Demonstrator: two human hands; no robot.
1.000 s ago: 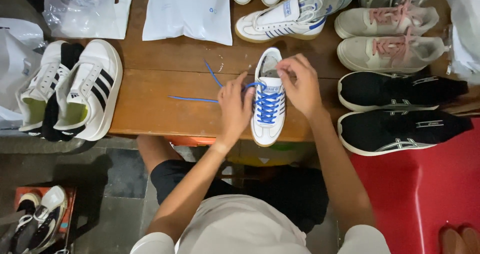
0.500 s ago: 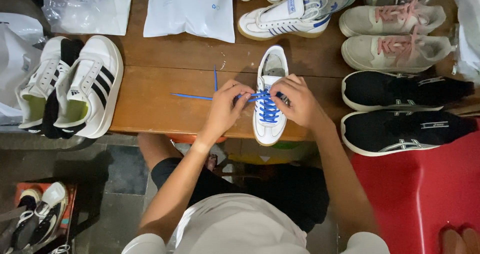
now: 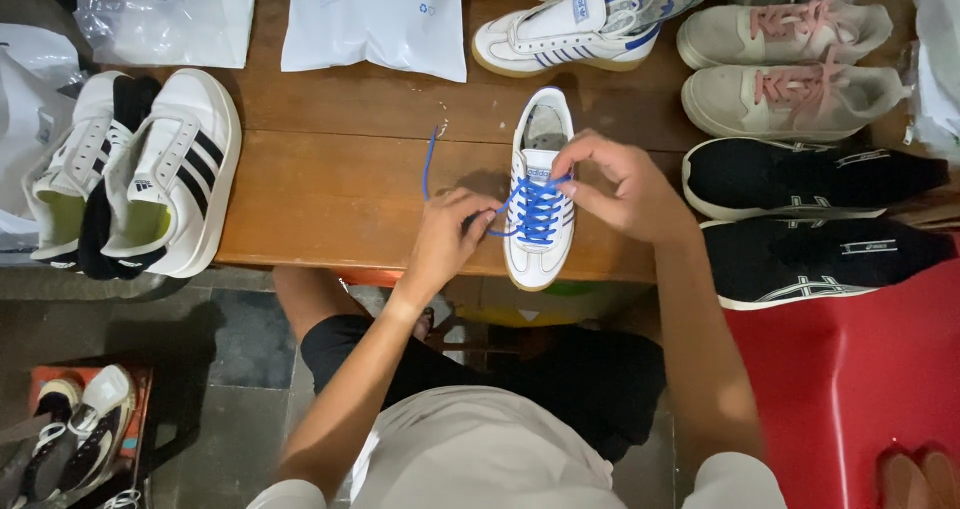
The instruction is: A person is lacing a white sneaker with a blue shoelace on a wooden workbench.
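Note:
A white sneaker [image 3: 540,254] with a blue lace [image 3: 538,214] stands toe-toward-me on a brown wooden table [image 3: 340,184]. My left hand [image 3: 450,234] sits just left of the shoe and pinches the lace, whose loose end [image 3: 429,159] trails up across the tabletop. My right hand [image 3: 625,189] rests on the shoe's right side, with its fingertips gripping the lace near the tongue.
White sneakers with black stripes [image 3: 150,169] lie at the table's left end. A white bag [image 3: 375,19] and another white shoe [image 3: 570,29] sit behind. Beige shoes with pink laces [image 3: 790,64] and black shoes [image 3: 810,219] fill the right. A red stool [image 3: 850,389] stands at lower right.
My left hand has pulled the lace in toward the shoe, so the loose end on the table is shorter. My right hand shifted slightly along the tongue.

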